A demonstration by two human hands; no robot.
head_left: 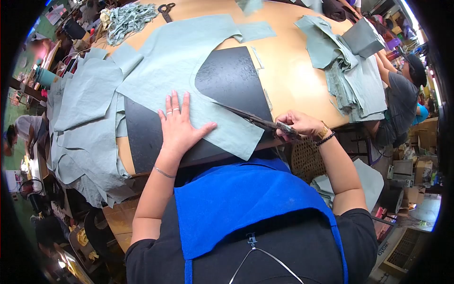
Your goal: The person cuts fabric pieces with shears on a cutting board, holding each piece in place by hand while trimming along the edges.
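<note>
A large piece of pale green fabric point(175, 52) lies over a black mat point(231, 71) on the wooden table. My left hand point(179, 125) rests flat on the fabric with its fingers spread. To the right, my right hand point(298, 125) is wrapped round the handles of dark scissors point(246, 115). The blades point left and reach the fabric's edge, near a curved line marked on it. Whether the blades are apart is hard to tell.
Stacked green pieces point(90, 94) hang over the table's left edge. Another pile point(350, 80) with a grey block point(363, 38) stands at the right. Fabric strips point(127, 21) and second scissors point(166, 10) lie at the back. A co-worker point(402, 94) is at the far right.
</note>
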